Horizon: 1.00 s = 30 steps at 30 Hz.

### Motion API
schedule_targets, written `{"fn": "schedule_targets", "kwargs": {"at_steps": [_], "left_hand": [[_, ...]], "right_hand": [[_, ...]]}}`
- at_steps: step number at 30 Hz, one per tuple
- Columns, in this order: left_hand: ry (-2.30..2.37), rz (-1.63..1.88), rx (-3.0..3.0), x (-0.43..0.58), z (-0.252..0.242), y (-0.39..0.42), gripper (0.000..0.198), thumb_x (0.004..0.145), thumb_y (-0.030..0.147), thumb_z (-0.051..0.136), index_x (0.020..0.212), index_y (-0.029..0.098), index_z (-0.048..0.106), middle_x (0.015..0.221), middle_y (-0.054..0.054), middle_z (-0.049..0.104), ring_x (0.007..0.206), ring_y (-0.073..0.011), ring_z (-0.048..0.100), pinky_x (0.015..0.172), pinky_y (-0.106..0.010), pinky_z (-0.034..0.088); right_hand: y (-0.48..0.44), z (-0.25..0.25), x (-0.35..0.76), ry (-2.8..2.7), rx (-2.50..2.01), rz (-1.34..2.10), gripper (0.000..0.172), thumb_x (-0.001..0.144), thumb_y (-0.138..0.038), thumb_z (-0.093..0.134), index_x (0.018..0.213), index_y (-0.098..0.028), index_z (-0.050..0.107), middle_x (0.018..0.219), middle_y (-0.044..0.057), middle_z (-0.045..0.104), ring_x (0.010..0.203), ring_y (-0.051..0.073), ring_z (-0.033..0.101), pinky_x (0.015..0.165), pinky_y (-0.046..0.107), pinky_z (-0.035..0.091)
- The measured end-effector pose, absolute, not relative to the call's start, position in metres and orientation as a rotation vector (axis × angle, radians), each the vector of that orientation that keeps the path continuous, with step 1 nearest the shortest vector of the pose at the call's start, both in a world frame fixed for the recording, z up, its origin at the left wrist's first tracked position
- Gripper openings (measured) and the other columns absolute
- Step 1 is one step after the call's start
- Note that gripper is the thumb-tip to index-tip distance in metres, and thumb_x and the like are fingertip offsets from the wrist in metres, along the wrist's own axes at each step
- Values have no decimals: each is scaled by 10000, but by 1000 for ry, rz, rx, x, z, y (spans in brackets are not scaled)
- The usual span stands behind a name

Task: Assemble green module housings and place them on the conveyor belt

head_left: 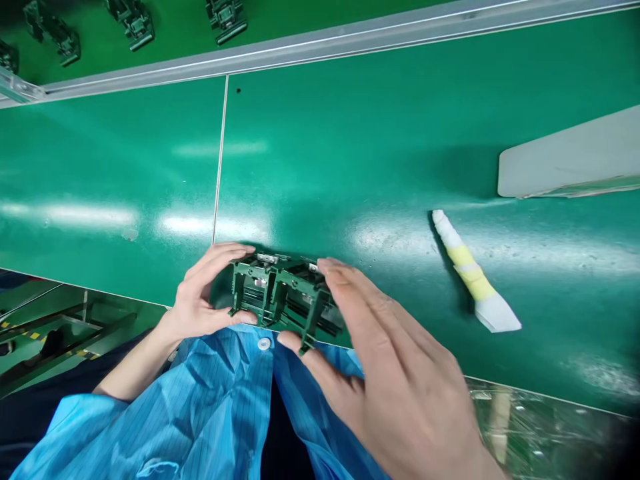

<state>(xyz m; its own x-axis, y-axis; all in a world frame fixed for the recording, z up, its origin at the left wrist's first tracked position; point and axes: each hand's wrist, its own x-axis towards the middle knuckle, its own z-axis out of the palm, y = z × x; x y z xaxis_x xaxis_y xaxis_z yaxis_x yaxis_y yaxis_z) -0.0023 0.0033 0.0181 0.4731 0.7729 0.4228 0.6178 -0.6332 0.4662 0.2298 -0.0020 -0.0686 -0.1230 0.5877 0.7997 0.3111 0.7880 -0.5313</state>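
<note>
A dark green plastic part (pixel 280 297) with metal clips sits at the near edge of the green table (pixel 350 153). My left hand (pixel 205 293) grips its left end, thumb below and fingers curled over the top. My right hand (pixel 380 360) holds its right end, with the thumb under the part and the fingers laid over it. Blue sleeves of a work coat (pixel 210 400) show below the hands.
A white and yellow taped tool (pixel 473 273) lies on the table to the right. A pale grey flat piece (pixel 570 160) rests at the far right. An aluminium rail (pixel 310 47) crosses the top, with several dark green parts (pixel 135 23) beyond it.
</note>
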Motion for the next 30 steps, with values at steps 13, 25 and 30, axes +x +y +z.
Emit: {"fn": "schedule_targets", "kwargs": {"at_steps": [13,25,30], "left_hand": [[1383,392,3289,52,56,-32,851,762,522,791,1464,148,487,941,-101,596,867,-228,554,731,-351,487],[1433,475,3209,45,56,-30,783,766,450,813,1451,228,505,944,-83,624,897,-234,582,740,-347,524],[1422,517,2958,31,53,-31,786,767,380,825,1460,225,489,1184,-125,675,1109,-288,634,916,-422,576]], "right_hand": [[21,-120,181,-1186,-120,1061,564,1022,-494,559,1467,-211,359,1420,170,515,1374,240,473,1115,421,472],[18,-121,184,-1240,-147,1101,608,1037,-525,510,1492,-179,303,1456,192,468,1390,248,451,1126,430,461],[15,-120,197,-1330,-196,1055,644,1005,-295,574,1562,-202,264,1533,164,386,1435,273,383,1171,477,413]]}}
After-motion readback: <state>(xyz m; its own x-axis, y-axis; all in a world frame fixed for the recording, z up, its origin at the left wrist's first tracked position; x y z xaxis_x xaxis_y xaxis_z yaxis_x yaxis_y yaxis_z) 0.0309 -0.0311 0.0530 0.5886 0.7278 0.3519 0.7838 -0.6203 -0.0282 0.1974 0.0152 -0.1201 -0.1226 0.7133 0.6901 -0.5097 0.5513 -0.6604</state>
